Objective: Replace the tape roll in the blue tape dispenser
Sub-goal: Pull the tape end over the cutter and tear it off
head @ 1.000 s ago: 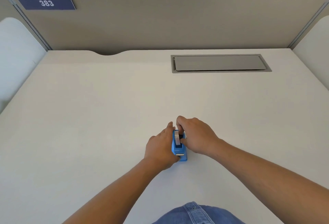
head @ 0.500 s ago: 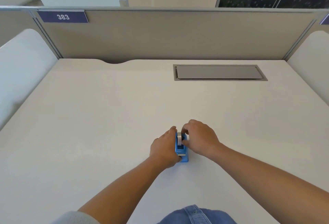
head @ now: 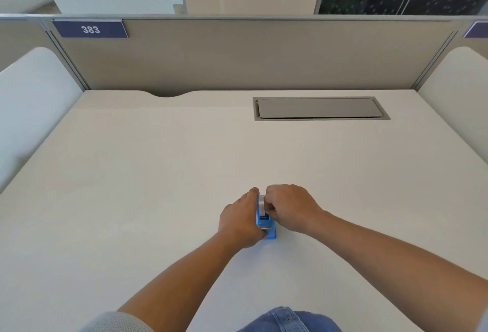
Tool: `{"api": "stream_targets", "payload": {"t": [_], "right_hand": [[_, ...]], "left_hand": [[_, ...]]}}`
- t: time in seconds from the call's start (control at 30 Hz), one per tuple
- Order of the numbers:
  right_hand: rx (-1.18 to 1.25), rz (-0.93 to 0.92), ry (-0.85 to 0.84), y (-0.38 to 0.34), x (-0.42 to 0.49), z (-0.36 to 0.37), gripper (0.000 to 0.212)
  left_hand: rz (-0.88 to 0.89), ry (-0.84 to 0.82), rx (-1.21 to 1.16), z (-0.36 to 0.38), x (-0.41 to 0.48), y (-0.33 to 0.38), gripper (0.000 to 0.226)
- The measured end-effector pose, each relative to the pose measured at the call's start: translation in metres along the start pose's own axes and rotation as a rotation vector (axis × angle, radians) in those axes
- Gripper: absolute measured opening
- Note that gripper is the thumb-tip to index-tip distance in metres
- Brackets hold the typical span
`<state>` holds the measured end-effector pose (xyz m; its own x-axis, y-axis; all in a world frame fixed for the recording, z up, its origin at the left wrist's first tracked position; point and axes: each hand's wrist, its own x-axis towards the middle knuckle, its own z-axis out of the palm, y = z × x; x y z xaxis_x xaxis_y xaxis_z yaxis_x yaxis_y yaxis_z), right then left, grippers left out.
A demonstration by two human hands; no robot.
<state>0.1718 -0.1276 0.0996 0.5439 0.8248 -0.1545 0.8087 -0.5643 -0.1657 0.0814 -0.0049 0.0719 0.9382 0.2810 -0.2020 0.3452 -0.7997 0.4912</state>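
A white desk (head: 132, 186) fills most of the view, with a grey cable hatch (head: 320, 108) set flush into it near the far edge, right of centre. Behind stands a beige partition (head: 250, 57) bearing a dark blue sign (head: 90, 29) that reads 383 at its upper left. White side panels (head: 31, 99) flank the desk.
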Motion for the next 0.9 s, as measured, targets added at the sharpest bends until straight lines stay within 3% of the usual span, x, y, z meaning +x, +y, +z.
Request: {"api": "stream_targets", "payload": {"t": [0.33,0.63,0.9], "right_hand": [[0.171,0.101,0.008,-0.003,-0.012,0.009,0.012],[0.302,0.168,0.104,0.005,-0.012,0.004,0.015],[0.351,0.155,0.162,0.001,-0.020,0.009,0.029]], "left_hand": [[0.007,-0.008,-0.007,0.000,0.001,-0.002,0.073],[0.045,-0.020,-0.025,0.000,-0.002,-0.005,0.102],[0.081,0.002,-0.036,-0.003,-0.005,-0.005,0.076]]}}
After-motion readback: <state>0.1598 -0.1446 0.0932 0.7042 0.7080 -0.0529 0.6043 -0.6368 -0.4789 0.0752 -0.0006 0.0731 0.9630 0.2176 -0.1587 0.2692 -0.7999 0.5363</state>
